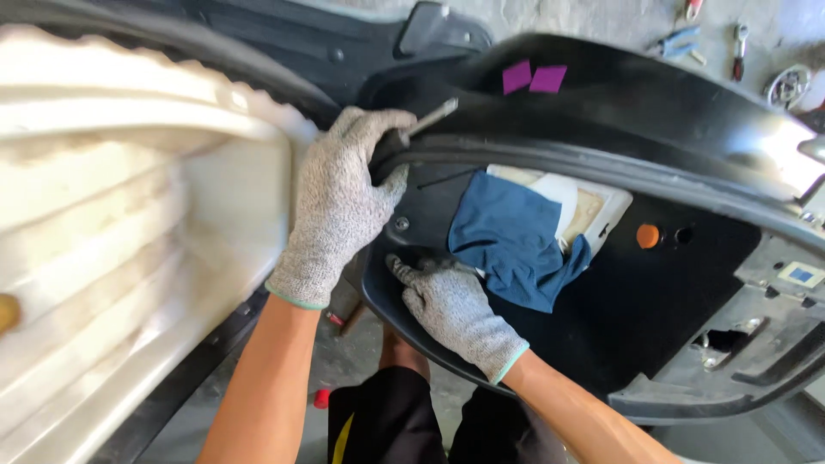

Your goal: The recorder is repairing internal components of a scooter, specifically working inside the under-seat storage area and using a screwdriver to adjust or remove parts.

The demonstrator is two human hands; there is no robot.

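While my left hand [339, 202] closes around a thin metal tool [430, 119] at the rim of the black plastic panel [653, 112], my right hand [451, 314] presses half-open fingers on its near left edge; a blue cloth [507, 236] lies inside. It looks stiff, light and smooth, so the rim seems the best grip.

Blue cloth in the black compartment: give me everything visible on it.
The blue cloth is a dark blue, soft-looking fabric, crumpled and loosely folded, with one corner trailing toward the lower right. It lies inside the black plastic compartment, draped over part of a white and beige pad. The gloved right hand rests just to its lower left, fingertips close to its edge; actual contact cannot be told. The left hand is apart from it, gripping a metal tool.
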